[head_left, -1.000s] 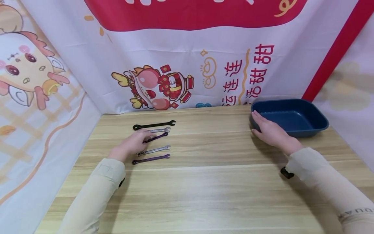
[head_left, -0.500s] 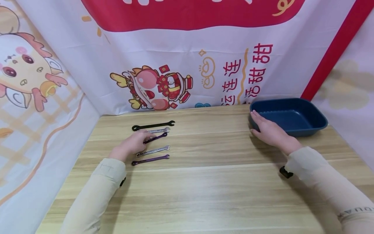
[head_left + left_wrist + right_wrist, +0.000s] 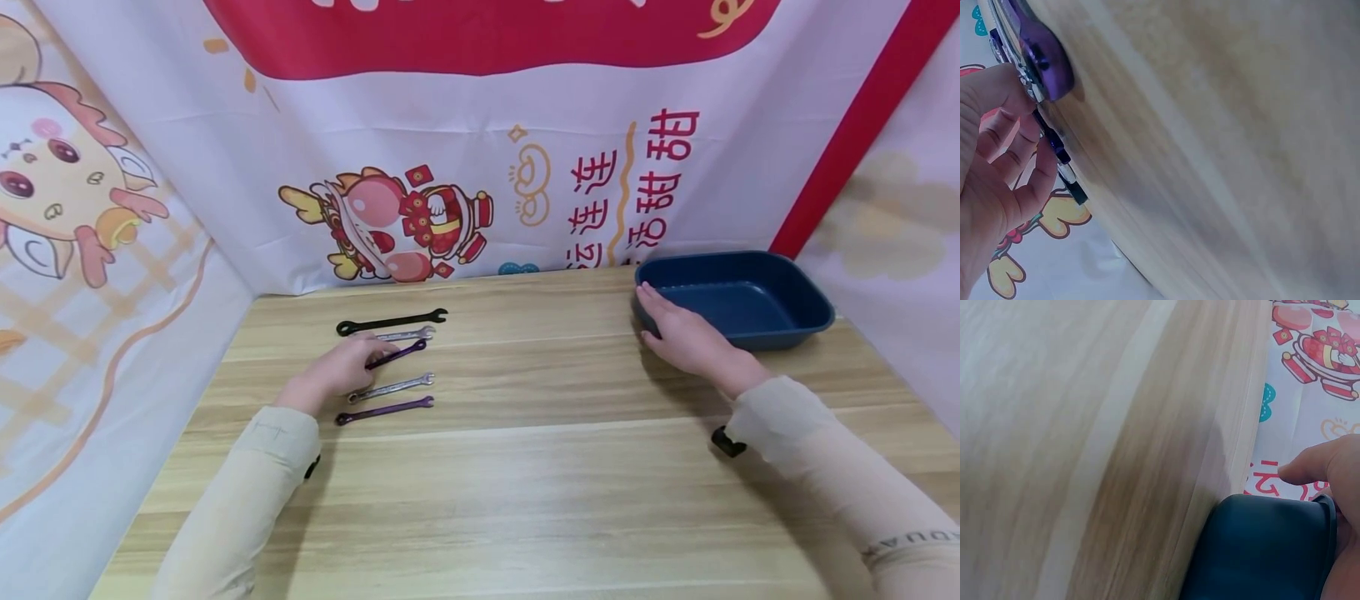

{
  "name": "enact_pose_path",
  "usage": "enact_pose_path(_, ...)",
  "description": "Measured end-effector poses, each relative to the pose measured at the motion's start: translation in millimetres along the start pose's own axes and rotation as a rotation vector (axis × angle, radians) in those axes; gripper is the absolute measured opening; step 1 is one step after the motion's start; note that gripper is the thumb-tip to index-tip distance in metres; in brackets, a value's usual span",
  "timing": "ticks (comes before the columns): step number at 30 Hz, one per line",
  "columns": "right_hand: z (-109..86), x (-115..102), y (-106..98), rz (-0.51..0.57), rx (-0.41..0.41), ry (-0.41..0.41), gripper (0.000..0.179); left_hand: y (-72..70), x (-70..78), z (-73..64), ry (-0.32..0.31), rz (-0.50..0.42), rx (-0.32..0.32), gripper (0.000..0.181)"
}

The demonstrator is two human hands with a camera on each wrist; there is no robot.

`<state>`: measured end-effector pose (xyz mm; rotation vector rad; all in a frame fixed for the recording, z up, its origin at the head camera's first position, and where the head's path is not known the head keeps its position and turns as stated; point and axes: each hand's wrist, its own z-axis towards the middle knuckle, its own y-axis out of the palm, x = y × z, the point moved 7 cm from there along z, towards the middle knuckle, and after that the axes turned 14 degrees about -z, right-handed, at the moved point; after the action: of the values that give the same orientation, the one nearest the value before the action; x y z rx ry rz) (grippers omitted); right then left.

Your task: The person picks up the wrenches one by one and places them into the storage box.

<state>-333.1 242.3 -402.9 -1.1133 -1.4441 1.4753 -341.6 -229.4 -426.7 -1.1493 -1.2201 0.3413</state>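
Note:
In the head view, my left hand [image 3: 341,367] pinches a purple combination wrench [image 3: 401,352], whose near end is hidden by the fingers. That wrench lies at a slant, the middle one in a column of wrenches. Behind it are a silver wrench [image 3: 408,334] and a black wrench [image 3: 393,322]; in front are another silver wrench [image 3: 393,388] and another purple wrench [image 3: 386,411]. In the left wrist view, the curled fingers sit beside a large-looking purple wrench end [image 3: 1054,65]. My right hand [image 3: 690,340] rests with straight fingers on the left rim of a blue plastic basin [image 3: 787,340].
The wood-grain table [image 3: 525,483] reaches the printed cloth [image 3: 480,125] hanging behind it. Cloth walls also stand at the left and right. The basin sits at the back right, far from the wrenches.
The head view has shifted slightly. Both hands keep their places, the left at the middle purple wrench and the right at the basin's rim.

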Motion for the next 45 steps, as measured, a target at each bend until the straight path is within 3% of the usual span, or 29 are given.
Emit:
enact_pose_path(26, -0.6, -30.6, -4.2, 0.011, 0.079, -0.081, 0.071, -5.1, 3.9, -5.1, -0.059, -0.024, -0.026, 0.058)
enact_pose_path(36, -1.4, -45.9, -4.4, 0.003, 0.088, -0.083, 0.070, -4.2, -0.7, -3.0, -0.054, -0.034, -0.028, 0.057)
enact_pose_path(45, 1.3, -55.6, -2.9, 0.027, 0.067, -0.071, 0.071, -7.4, 3.8, -4.8, -0.017, -0.044, -0.025, 0.061)
